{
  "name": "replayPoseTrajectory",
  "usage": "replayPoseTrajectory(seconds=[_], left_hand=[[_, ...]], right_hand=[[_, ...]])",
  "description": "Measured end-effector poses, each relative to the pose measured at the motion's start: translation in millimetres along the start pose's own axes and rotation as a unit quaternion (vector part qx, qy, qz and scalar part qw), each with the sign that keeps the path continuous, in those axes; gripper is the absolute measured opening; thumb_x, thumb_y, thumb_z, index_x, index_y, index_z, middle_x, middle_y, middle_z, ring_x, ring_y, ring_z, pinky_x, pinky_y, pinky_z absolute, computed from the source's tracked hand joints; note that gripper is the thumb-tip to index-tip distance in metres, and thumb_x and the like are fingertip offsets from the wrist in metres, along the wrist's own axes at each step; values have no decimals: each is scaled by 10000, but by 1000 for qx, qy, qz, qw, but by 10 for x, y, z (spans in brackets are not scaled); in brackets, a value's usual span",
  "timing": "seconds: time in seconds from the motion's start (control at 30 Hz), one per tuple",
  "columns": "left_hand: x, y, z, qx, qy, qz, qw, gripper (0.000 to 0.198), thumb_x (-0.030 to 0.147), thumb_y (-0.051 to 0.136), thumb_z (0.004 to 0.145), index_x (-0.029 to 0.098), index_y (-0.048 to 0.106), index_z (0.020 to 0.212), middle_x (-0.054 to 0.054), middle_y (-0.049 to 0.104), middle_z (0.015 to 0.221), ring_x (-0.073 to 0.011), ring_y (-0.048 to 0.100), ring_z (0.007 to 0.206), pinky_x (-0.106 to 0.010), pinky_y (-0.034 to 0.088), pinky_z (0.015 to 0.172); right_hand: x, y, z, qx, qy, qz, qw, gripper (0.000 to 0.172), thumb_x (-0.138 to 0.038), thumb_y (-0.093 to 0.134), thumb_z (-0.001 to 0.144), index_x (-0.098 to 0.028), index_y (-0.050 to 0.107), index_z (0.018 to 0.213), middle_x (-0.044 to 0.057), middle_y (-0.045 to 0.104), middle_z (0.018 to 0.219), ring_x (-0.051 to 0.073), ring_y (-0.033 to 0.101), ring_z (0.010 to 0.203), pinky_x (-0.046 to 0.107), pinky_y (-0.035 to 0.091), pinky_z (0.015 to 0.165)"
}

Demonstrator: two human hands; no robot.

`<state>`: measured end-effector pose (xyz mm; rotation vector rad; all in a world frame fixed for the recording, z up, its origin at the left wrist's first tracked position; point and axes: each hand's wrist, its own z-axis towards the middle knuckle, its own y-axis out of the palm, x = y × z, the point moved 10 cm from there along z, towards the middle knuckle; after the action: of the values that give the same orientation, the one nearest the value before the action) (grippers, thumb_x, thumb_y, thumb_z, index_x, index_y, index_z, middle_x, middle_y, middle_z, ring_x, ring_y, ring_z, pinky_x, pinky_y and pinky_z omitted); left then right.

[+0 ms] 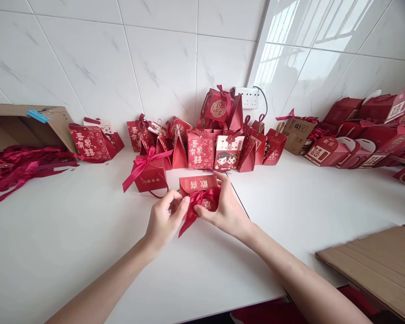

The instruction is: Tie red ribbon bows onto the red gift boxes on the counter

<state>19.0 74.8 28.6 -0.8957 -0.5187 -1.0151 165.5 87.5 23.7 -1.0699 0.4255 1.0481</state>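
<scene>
A red gift box (198, 182) with gold characters lies on the white table in front of me, a dark red ribbon bow (197, 200) across its front. One tail of the ribbon hangs down toward the table. My left hand (167, 218) is at the box's left side, thumb and fingers pinched at the edge of the bow. My right hand (227, 209) wraps the box's right side, its thumb pressing on the ribbon and its fingers behind the top edge. Just behind stands a small red bag (151, 180) with a bright bow and a cord handle.
Several red gift boxes (200, 150) stand in a row along the tiled wall. Loose red ribbons (16, 171) spill from a cardboard box (59, 121) at left. More boxes (374, 139) are piled at right, with a cardboard sheet (378, 265) nearer me. A power strip (248, 98) hangs behind.
</scene>
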Motion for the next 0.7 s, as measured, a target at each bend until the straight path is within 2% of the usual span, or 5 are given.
replayPoseTrajectory(seconds=[0.13,0.3,0.43,0.7], left_hand=[[0,-5,1,-3,6,2,1000,297,308,485,850,206,369,597,69,385,498,-68,362,435,-182,334,434],[79,6,-13,-12,49,36,998,277,282,498,835,211,368,602,65,401,493,-74,371,438,-187,349,443],[94,29,-19,-20,52,42,998,279,290,477,847,212,369,602,62,403,495,-76,366,441,-189,353,445],[106,21,-23,-18,50,31,998,288,272,474,857,207,370,596,67,392,493,-71,355,436,-183,342,442]], right_hand=[[7,0,3,-13,10,19,1000,807,-388,710,683,-150,222,1280,207,419,1262,333,479,1160,522,466,905],[61,0,21,-30,45,152,987,648,-409,597,799,-223,203,1278,160,396,1315,268,478,1188,455,471,925],[56,-23,19,-3,29,83,996,657,-294,642,755,-196,234,1261,173,419,1264,289,495,1148,481,475,901],[30,29,-43,11,15,55,998,628,-318,622,794,-185,234,1270,172,461,1188,288,534,1072,468,494,847]])
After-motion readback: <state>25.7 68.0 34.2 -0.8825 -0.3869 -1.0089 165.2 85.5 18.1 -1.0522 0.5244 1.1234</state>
